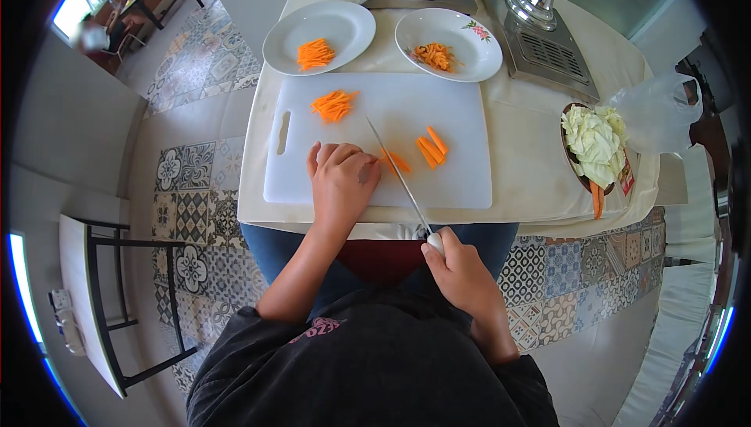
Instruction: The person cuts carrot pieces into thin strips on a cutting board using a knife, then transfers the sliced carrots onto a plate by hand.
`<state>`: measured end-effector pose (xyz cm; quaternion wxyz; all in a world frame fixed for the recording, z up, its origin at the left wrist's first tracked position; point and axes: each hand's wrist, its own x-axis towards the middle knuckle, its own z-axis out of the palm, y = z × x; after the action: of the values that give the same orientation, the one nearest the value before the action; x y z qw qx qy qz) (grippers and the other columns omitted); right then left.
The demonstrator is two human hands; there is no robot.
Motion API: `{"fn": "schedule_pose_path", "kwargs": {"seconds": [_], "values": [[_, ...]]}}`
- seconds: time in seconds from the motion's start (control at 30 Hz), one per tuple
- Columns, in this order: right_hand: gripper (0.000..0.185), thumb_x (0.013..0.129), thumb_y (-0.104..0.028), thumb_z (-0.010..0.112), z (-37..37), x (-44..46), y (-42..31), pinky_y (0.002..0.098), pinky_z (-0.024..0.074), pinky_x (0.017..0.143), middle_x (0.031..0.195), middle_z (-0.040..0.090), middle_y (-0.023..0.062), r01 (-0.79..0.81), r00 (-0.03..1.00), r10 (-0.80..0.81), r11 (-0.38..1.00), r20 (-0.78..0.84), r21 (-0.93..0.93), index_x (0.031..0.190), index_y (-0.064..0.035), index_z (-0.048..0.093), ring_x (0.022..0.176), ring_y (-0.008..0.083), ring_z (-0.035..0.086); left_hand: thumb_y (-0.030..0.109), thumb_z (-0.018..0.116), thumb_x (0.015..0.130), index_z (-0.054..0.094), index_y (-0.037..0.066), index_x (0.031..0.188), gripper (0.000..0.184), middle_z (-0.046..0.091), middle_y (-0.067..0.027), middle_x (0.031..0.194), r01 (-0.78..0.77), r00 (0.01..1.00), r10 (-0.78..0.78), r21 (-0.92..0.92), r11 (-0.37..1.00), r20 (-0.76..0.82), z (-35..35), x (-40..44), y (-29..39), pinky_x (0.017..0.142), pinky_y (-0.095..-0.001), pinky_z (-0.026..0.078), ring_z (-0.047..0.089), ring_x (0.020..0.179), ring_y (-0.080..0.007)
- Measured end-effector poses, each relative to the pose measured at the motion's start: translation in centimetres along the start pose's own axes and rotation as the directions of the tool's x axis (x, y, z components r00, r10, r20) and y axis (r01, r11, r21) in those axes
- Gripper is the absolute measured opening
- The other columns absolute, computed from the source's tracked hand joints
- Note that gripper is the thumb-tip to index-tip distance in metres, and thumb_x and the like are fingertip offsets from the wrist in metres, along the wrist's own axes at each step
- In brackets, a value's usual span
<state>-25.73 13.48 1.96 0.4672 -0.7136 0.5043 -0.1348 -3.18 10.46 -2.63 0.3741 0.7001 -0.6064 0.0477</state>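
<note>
My right hand is closed round the white handle of a knife, whose blade slants up and left over the white cutting board. Beside the blade, my left hand rests on the board with bent fingers, its fingertips at a few carrot pieces. What those fingers pinch is partly hidden. A pile of thin carrot strips lies at the board's upper left. Right of the knife are several thicker carrot sticks.
Behind the board stand a plate with carrot strips and a flowered plate with carrot shreds. A bowl of cabbage, a plastic bag and metal stands are at the right and back. A person sits far left.
</note>
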Motion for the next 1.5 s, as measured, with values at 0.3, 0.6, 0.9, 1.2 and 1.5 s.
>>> {"fn": "schedule_pose_path", "kwargs": {"seconds": [0.3,0.6,0.9,1.2,1.5], "values": [[0.029,0.099,-0.023,0.057,-0.4,0.2,0.1,0.0451,0.0475,0.064,0.074,0.063,0.0266,0.031,0.999,-0.032,0.998,0.025,0.057,0.106,0.0045,0.052,0.073,0.0464,0.063,0.012,0.075,0.080,0.070,0.009,0.083,0.007,0.069,-0.0023,0.087,0.052,0.998,-0.051,0.023,0.998,-0.032,-1.4,0.9,-2.7,0.105,-0.0469,0.037,0.062,0.093,-0.0244],[0.033,0.085,-0.015,0.071,1.0,1.4,2.0,0.0436,0.0510,0.070,0.088,0.064,0.0228,0.281,0.938,-0.269,0.959,-0.217,0.025,0.108,0.0009,0.053,0.081,0.0427,0.065,0.007,0.072,0.082,0.070,0.007,0.086,0.004,0.070,-0.0047,0.083,-0.032,0.997,0.030,-0.032,0.999,-0.071,-1.8,5.2,-6.1,0.090,-0.0412,0.045,0.063,0.086,-0.0263],[0.030,0.089,-0.013,0.068,-1.5,2.8,3.4,0.0439,0.0522,0.074,0.097,0.065,0.0185,0.329,0.777,-0.401,0.916,-0.485,-0.230,0.114,0.0002,0.059,0.087,0.0408,0.065,0.005,0.073,0.079,0.073,0.007,0.088,0.010,0.072,-0.0051,0.086,-0.066,0.995,0.065,-0.011,0.998,-0.075,-1.9,6.8,-7.4,0.091,-0.0421,0.046,0.064,0.091,-0.0273],[0.030,0.090,-0.015,0.068,-3.9,4.5,6.0,0.0421,0.0517,0.075,0.097,0.064,0.0173,0.287,0.723,-0.416,0.907,-0.552,-0.308,0.115,0.0005,0.061,0.087,0.0385,0.065,0.009,0.075,0.077,0.074,0.008,0.089,0.012,0.069,-0.0043,0.094,-0.073,0.997,0.071,-0.074,0.995,-0.032,-1.7,6.0,-5.9,0.096,-0.0428,0.043,0.061,0.097,-0.0272],[0.032,0.090,-0.016,0.067,-3.8,5.1,6.6,0.0436,0.0512,0.078,0.101,0.066,0.0219,0.232,0.725,-0.355,0.933,-0.590,-0.275,0.115,0.0038,0.060,0.090,0.0432,0.065,0.013,0.081,0.074,0.076,0.009,0.097,0.024,0.065,-0.0043,0.098,-0.117,0.968,0.160,-0.214,0.970,0.195,-0.7,2.1,-1.2,0.098,-0.0414,0.042,0.059,0.097,-0.0250]]}}
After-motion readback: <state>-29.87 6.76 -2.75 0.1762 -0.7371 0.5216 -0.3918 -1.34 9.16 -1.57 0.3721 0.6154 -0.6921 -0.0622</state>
